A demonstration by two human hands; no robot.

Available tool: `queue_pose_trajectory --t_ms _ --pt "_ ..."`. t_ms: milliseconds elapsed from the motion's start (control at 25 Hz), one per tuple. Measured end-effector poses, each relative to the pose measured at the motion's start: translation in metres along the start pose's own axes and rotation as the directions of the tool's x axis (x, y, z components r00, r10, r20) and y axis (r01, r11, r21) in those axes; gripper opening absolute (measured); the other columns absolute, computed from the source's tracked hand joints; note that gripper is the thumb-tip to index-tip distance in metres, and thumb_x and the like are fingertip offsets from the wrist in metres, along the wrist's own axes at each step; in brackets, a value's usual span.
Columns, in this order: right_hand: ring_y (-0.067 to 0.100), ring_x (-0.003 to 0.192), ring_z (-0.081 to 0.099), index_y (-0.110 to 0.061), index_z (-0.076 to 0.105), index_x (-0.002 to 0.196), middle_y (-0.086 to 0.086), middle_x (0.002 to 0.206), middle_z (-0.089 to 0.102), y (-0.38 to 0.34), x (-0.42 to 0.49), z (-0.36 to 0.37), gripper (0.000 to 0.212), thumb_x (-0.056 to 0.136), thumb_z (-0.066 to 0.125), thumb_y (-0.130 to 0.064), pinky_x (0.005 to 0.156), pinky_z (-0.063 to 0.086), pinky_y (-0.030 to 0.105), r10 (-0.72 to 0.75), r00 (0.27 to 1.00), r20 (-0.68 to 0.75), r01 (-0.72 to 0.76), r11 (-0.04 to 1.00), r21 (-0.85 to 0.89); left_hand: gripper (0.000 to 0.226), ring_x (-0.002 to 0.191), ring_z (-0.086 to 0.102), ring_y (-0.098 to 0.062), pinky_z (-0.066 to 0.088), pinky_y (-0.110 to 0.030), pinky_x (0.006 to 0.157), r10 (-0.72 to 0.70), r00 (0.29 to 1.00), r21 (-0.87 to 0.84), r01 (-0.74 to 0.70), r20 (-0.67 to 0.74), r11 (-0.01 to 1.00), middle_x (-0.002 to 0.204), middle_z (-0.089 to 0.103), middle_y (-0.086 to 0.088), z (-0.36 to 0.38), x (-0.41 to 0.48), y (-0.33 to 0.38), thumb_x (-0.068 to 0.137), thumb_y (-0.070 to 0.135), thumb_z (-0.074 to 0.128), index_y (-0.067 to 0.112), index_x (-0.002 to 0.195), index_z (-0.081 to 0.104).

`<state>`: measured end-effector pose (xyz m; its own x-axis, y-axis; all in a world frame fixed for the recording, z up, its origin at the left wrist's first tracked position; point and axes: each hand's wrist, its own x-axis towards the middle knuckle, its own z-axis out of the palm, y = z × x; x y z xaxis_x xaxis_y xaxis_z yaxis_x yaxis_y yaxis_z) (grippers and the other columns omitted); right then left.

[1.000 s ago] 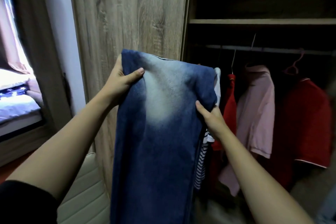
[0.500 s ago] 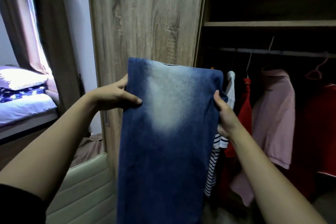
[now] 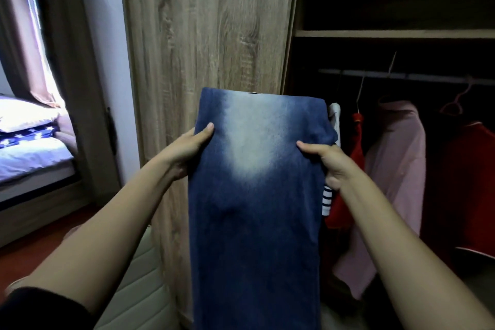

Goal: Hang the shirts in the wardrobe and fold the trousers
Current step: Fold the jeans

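A person's left hand (image 3: 187,153) and right hand (image 3: 330,162) pinch the side edges of blue jeans (image 3: 257,209) with curled fingers, hanging them lengthwise before the wardrobe door (image 3: 209,35), apparently for folding.

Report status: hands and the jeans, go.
Hands: left hand and right hand each grip a side edge of the jeans. Jeans held up, hanging long, not yet folded small. Behind the right hand, a striped shirt hangs close.

A home bedroom is shown: a made bed (image 3: 32,158), curtains (image 3: 34,35), and a wooden wardrobe (image 3: 209,35) where shirts (image 3: 396,158) are hung, dimly lit.
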<state>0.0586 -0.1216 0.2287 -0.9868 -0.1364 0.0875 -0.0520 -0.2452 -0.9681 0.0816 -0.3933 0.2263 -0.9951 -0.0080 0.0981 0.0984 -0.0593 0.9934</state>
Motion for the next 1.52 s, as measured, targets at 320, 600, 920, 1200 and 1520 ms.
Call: queue_pose_trajectory --t_ms 320,600,920,1200,1520 --pt "0.014 0.084 0.064 -0.016 0.060 0.113 0.000 0.095 0.068 -0.019 -0.006 -0.004 0.029 0.088 0.063 -0.029 0.064 0.049 0.028 -0.045 0.996 -0.071 0.034 0.988 -0.150 0.066 0.109 0.061 -0.013 0.051 -0.023 0.084 0.078 0.960 0.148 -0.121 0.268 0.982 0.129 0.057 -0.001 0.004 -0.005 -0.004 0.082 0.025 0.069 0.015 0.138 0.037" --pt "0.006 0.096 0.065 -0.019 0.060 0.114 -0.007 0.103 0.069 -0.021 -0.014 -0.009 0.026 0.089 0.061 -0.017 0.091 0.052 0.026 -0.307 0.951 0.035 0.307 0.929 -0.206 0.044 0.103 0.065 -0.023 0.053 -0.030 0.085 0.369 0.929 -0.040 -0.368 0.017 0.929 0.110 0.069 -0.009 0.008 0.001 -0.005 0.078 0.014 0.070 0.003 0.118 0.059" --pt "0.009 0.083 0.065 -0.014 0.058 0.094 0.000 0.092 0.067 -0.018 -0.012 -0.017 0.037 0.067 0.083 -0.012 0.078 0.052 0.022 -0.605 0.796 0.015 0.548 0.712 -0.439 0.062 0.103 0.065 -0.025 0.051 -0.036 0.087 0.317 0.945 -0.165 -0.327 -0.084 0.931 0.108 0.071 -0.007 0.012 0.004 -0.042 0.058 0.039 0.075 0.012 0.112 0.061" --pt "0.019 0.077 0.071 -0.008 0.071 0.090 0.006 0.081 0.075 -0.044 -0.023 -0.018 0.015 0.082 0.068 -0.020 0.065 0.057 0.023 -0.049 0.990 0.133 0.089 0.946 -0.312 0.063 0.107 0.064 -0.027 0.048 -0.040 0.093 0.310 0.951 -0.138 -0.307 0.000 0.942 0.112 0.069 -0.011 0.014 0.005 -0.049 0.066 0.037 0.074 0.008 0.120 0.058" --pt "0.005 0.099 0.064 -0.016 0.053 0.123 -0.004 0.106 0.067 -0.025 -0.021 0.006 0.032 0.092 0.054 -0.008 0.085 0.051 0.017 -0.326 0.918 0.226 0.371 0.908 -0.196 0.020 0.094 0.066 -0.018 0.054 -0.032 0.077 0.188 0.982 0.053 -0.188 0.005 0.981 0.093 0.072 -0.005 0.003 0.006 -0.034 0.083 0.022 0.069 0.011 0.099 0.063"
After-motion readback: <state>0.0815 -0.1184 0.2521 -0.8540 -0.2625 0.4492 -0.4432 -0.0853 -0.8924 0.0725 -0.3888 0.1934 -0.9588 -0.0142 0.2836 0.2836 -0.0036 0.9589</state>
